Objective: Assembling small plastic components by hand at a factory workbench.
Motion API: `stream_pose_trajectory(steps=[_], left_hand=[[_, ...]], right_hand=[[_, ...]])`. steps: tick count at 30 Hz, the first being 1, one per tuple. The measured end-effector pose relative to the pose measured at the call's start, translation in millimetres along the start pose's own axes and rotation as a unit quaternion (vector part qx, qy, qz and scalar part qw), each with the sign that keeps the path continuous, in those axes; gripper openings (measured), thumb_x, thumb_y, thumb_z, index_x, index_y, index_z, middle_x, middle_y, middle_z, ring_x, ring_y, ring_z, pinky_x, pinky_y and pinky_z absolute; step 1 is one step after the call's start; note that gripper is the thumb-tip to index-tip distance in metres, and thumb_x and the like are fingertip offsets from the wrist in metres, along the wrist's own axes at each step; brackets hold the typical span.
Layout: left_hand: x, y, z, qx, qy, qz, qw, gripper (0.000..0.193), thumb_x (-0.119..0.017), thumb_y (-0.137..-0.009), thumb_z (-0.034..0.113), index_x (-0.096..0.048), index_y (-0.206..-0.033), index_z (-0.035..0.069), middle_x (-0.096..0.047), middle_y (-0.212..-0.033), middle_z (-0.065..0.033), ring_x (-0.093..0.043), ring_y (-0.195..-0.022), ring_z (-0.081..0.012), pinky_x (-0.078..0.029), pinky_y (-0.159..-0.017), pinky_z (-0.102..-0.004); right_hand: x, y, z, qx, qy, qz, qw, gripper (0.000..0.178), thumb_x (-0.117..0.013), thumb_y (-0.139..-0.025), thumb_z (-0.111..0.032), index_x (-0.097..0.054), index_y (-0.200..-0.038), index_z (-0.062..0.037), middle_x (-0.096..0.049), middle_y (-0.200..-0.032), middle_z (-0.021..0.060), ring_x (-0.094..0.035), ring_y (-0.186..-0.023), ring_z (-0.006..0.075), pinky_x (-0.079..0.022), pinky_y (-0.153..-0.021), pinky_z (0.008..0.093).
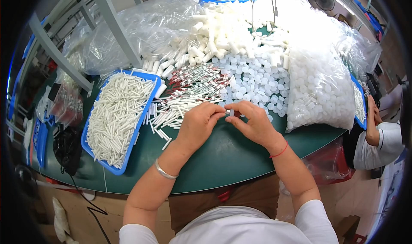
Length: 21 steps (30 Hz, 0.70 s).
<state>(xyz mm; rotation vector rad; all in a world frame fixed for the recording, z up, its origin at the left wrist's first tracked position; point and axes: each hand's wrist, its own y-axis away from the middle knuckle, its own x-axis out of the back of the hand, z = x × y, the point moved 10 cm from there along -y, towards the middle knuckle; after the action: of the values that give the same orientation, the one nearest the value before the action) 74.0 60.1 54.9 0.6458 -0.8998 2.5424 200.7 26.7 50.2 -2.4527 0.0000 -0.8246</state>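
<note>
My two hands meet over the green table [201,166], fingertips almost touching. My right hand [255,123] is closed in a pinch on a small translucent cap [232,113], which stands on edge between thumb and forefinger. My left hand [198,123] also pinches, right beside the cap; what its fingertips hold is too small and covered to name. Just beyond the left hand lie loose thin white tubes [174,115] and a heap of thin white pieces with reddish wires [197,78]. Past the right hand spread many round translucent caps [255,83].
To the left, a blue tray [86,147] holds thin white tubes. Thick white cylinders [210,46] are heaped behind. A clear bag of caps [319,89] stands at right, near another person's hands [374,113]. Grey frame legs [113,25] rise at back left; a cable [274,7] hangs above.
</note>
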Motion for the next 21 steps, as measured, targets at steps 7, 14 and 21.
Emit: stream_pose_trajectory(steps=[7, 14, 21], left_hand=[[-3, -2, -5, 0.049, 0.060, -0.012, 0.997, 0.012, -0.069, -0.082, 0.002, -0.068, -0.093, 0.000, -0.068, -0.086, -0.0086, -0.066, -0.076, -0.0161, -0.052, -0.068, -0.0263], [19, -57, -36, 0.103, -0.055, 0.008, 0.993, 0.020, -0.065, -0.086, 0.021, -0.066, -0.089, 0.001, -0.067, -0.085, -0.0165, -0.065, -0.078, -0.0318, -0.050, -0.070, -0.0400], [69, -118, -132, 0.078, -0.398, 0.056, 0.912, 0.023, -0.068, -0.080, 0.023, -0.067, -0.087, 0.001, -0.066, -0.089, -0.0204, -0.063, -0.088, -0.0369, -0.050, -0.077, -0.0449]], right_hand=[[2, -1, -6, 0.000, 0.003, 0.021, 1.000, 0.027, -0.070, -0.079, -0.005, -0.064, -0.105, -0.0039, -0.062, -0.085, 0.0109, -0.061, -0.069, 0.0233, -0.049, -0.065, 0.0319], [19, -3, -6, 0.034, 0.116, 0.067, 0.990, 0.013, -0.067, -0.077, -0.005, -0.066, -0.089, -0.0061, -0.065, -0.074, 0.0065, -0.061, -0.067, 0.0225, -0.043, -0.072, 0.0334], [24, -6, -11, 0.007, 0.097, 0.101, 0.990, 0.012, -0.067, -0.076, -0.004, -0.067, -0.088, -0.0057, -0.066, -0.075, 0.0062, -0.062, -0.070, 0.0226, -0.043, -0.072, 0.0336]])
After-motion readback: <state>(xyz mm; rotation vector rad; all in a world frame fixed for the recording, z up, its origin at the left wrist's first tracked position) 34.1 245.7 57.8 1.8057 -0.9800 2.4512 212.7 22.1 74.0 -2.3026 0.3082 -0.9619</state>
